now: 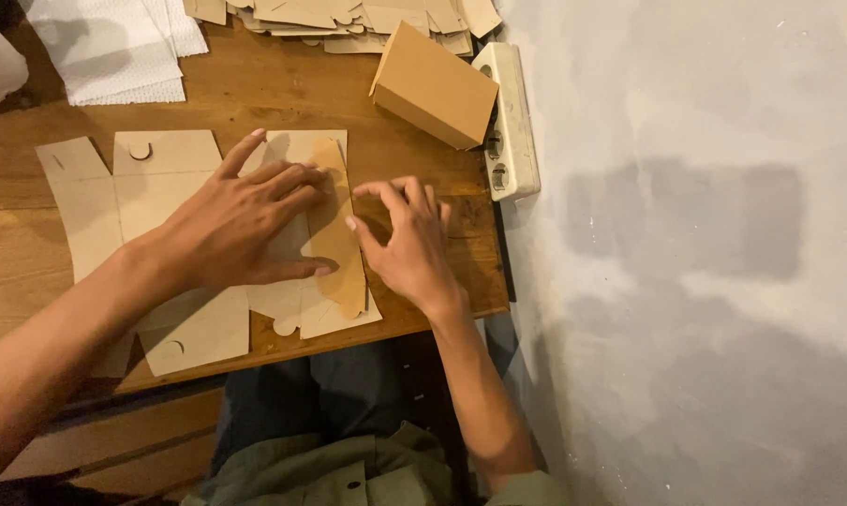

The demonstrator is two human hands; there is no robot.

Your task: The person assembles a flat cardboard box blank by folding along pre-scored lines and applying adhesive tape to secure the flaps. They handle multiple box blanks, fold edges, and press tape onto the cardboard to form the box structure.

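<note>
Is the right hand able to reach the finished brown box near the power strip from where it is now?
Probably yes. The right hand rests on the table by the flat cardboard sheet, and only bare wood lies between it and the brown box, which stands beside the power strip.
</note>
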